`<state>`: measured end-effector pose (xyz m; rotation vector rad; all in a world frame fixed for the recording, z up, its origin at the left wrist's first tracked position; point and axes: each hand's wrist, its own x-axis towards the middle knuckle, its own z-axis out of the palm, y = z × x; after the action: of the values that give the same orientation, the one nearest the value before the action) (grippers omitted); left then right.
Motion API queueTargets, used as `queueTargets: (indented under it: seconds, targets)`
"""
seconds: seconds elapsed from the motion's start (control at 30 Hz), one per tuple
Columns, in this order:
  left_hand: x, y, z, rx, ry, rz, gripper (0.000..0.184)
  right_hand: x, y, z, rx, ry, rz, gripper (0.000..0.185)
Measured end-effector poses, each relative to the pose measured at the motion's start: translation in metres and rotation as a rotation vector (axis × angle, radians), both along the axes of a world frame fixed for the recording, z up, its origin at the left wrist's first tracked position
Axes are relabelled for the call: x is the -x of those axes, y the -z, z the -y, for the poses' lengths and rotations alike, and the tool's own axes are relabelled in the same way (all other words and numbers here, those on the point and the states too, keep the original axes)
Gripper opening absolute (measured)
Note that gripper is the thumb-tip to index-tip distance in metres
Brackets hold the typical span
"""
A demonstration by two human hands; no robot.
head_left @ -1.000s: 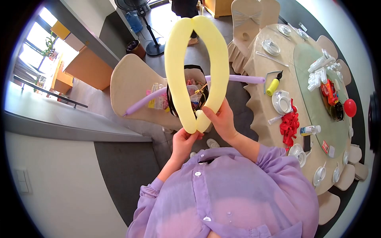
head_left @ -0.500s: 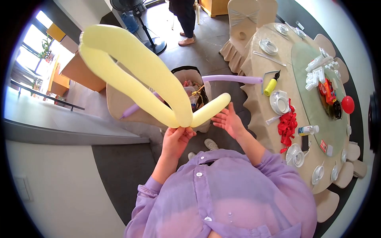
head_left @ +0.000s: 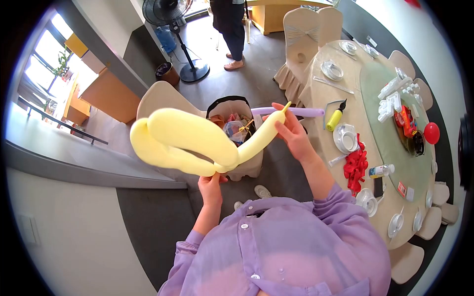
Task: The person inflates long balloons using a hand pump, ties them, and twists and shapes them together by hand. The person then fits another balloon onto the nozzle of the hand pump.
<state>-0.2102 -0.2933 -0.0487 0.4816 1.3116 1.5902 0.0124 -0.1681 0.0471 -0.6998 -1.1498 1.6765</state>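
Note:
A long yellow modelling balloon (head_left: 192, 130) is bent into a big loop with one straight end and a thin uninflated tip. My left hand (head_left: 211, 190) is closed on it from below, at the twist where the loop meets the straight part. Up at the tip end, my right hand (head_left: 292, 135) grips the straight part between thumb and fingers. Behind the yellow balloon, a purple balloon (head_left: 308, 112) sticks out toward the table, partly hidden by my right hand. A bag (head_left: 217, 107) of mixed items stands open behind the loop, on a covered chair (head_left: 165, 98).
To the right is a round table (head_left: 323, 91) with wrapped dishes (head_left: 345, 138), a yellow-green hand pump (head_left: 335, 118), red ribbon (head_left: 355, 170), a bottle (head_left: 381, 171) and a red balloon (head_left: 431, 133). A standing fan (head_left: 193, 71) and a person (head_left: 232, 29) are farther off.
My right hand went from open beside the balloon's straight end to gripping it, higher up. The loop swung down and nearer, and the tip now points up.

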Motion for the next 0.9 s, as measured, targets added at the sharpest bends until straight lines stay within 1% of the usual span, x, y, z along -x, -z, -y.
queueTargets:
  seconds: [0.03,0.07,0.13,0.2,0.23,0.3,0.33,0.37,0.43,0.47,0.5,0.53,0.57,0.6,0.63,0.7,0.73,0.8,0.83,0.9]
  targets:
    - [0.001,0.001,0.000,-0.006,-0.058,-0.072,0.010,0.005,-0.003,0.000,-0.085,-0.020,0.074,0.042]
    - [0.001,0.002,0.001,-0.012,-0.067,-0.070,0.010,0.011,-0.003,0.001,-0.128,0.005,0.074,0.041]
    - [0.000,-0.002,0.002,-0.045,-0.132,-0.157,0.010,0.014,0.000,-0.001,-0.100,0.029,0.093,0.039]
    - [0.001,-0.002,0.003,-0.065,-0.142,-0.195,0.010,0.016,0.008,-0.008,-0.062,0.117,0.140,0.035]
    - [0.001,-0.001,0.004,-0.079,-0.137,-0.235,0.010,0.014,0.012,-0.011,-0.066,0.103,0.141,0.035]
    - [0.002,0.001,0.007,-0.058,-0.125,-0.227,0.008,0.011,0.015,-0.017,-0.012,0.133,0.129,0.036]
    - [0.003,0.001,0.010,-0.035,-0.099,-0.218,0.006,0.011,0.011,-0.015,0.006,0.193,0.120,0.033]
    - [0.003,0.001,0.012,-0.034,-0.113,-0.218,0.006,0.011,0.012,-0.016,0.005,0.180,0.121,0.033]
    - [0.003,-0.005,0.017,0.037,-0.011,-0.162,0.007,0.007,0.015,-0.016,-0.069,0.301,0.145,0.027]
    - [0.002,-0.010,0.020,0.039,-0.020,-0.161,0.007,0.006,0.016,-0.016,-0.101,0.388,0.206,0.020]
    - [0.001,-0.016,0.022,0.028,0.070,-0.055,0.009,0.003,0.020,-0.018,-0.099,0.380,0.207,0.020]
    - [0.001,-0.022,0.023,0.015,0.161,0.050,0.011,-0.003,0.026,-0.022,-0.438,0.448,0.438,0.021]
    - [0.001,-0.026,0.024,0.018,0.157,0.050,0.011,-0.008,0.030,-0.024,-0.781,0.507,0.667,0.023]
    - [0.001,-0.030,0.025,-0.004,0.198,0.147,0.012,-0.011,0.023,-0.020,-0.819,0.423,0.679,0.032]
    - [0.001,-0.033,0.026,-0.027,0.240,0.245,0.014,-0.014,0.020,-0.017,-0.818,0.420,0.678,0.032]
    - [0.008,-0.035,0.027,-0.046,0.247,0.294,0.013,-0.020,0.017,-0.012,-0.964,0.317,0.924,0.037]
    - [0.011,-0.037,0.028,-0.066,0.254,0.342,0.013,-0.021,0.015,-0.008,-0.963,0.314,0.923,0.037]
    - [0.012,-0.043,0.028,-0.112,0.273,0.370,0.014,-0.024,0.013,0.001,-1.201,0.264,1.235,0.048]
    - [0.012,-0.046,0.028,-0.161,0.294,0.399,0.014,-0.024,0.017,0.004,-1.202,0.263,1.233,0.048]
    - [0.011,-0.052,0.028,-0.158,0.316,0.387,0.016,-0.023,0.029,0.009,-1.259,0.109,1.259,0.059]
